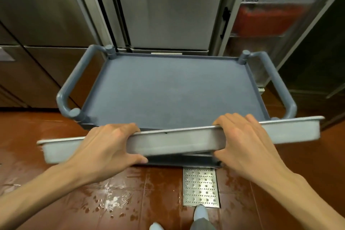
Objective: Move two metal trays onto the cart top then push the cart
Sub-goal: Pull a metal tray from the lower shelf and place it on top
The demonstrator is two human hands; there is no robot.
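A long metal tray (173,141) hangs in the air at the near edge of the grey-blue cart top (171,91), tilted with its right end higher. My left hand (106,145) grips its near rim left of centre, thumb under the wall. My right hand (242,140) grips the rim right of centre. A second tray's edge may show just beneath it; I cannot tell for sure. The cart top is bare. The cart has a tube handle on the left (72,84) and one on the right (278,82).
Steel fridge doors (168,9) stand right behind the cart, with steel cabinets (37,24) to the left. An open rack with red containers (267,18) is at the right. The red tile floor (56,164) is wet; a perforated drain plate (200,186) lies by my shoes (200,213).
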